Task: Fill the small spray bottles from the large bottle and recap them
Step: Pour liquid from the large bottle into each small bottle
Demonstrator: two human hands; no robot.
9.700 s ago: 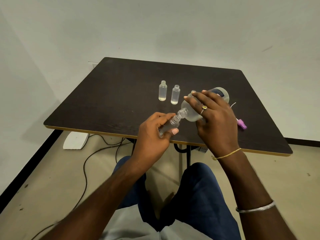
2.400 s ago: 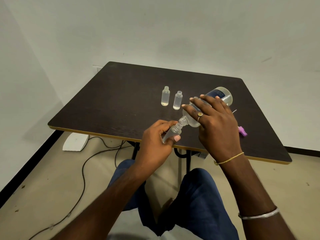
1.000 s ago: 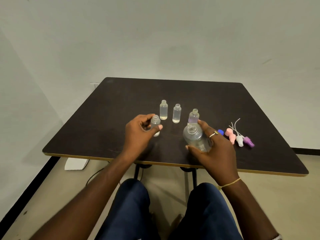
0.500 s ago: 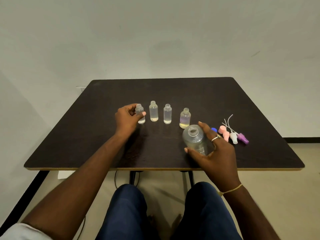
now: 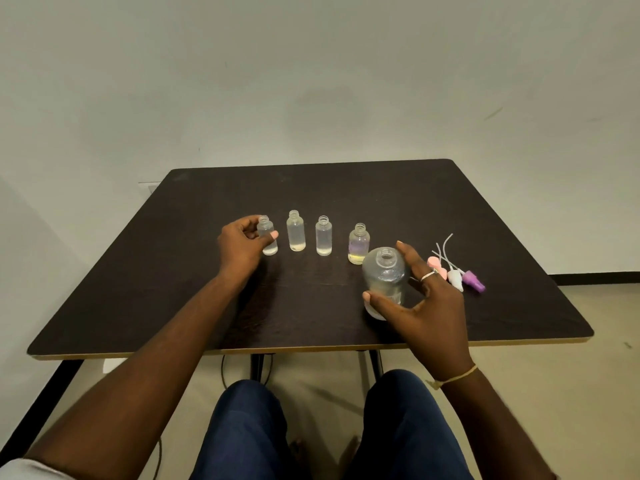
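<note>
Several small clear uncapped bottles stand in a row on the dark table [image 5: 166, 292]. My left hand [image 5: 242, 247] pinches the leftmost small bottle [image 5: 269, 247], which rests upright on the table. To its right stand a second bottle [image 5: 296, 232], a third bottle [image 5: 323, 237] and a shorter bottle [image 5: 358, 245] with yellowish liquid at its base. The large clear bottle [image 5: 384, 275] is upright and uncapped, near the front right. My right hand [image 5: 429, 306] wraps it, thumb low at the front and fingers behind.
Pink, white and purple spray caps [image 5: 455, 273] with thin dip tubes lie on the table right of my right hand. The table's front edge [image 5: 311, 349] runs just above my knees. A plain wall stands behind, and a cable lies on the floor.
Pouring has ended: the large bottle went from tilted over the small bottle to upright on the table. My left hand carried the small bottle to the row's left end and stood it there.
</note>
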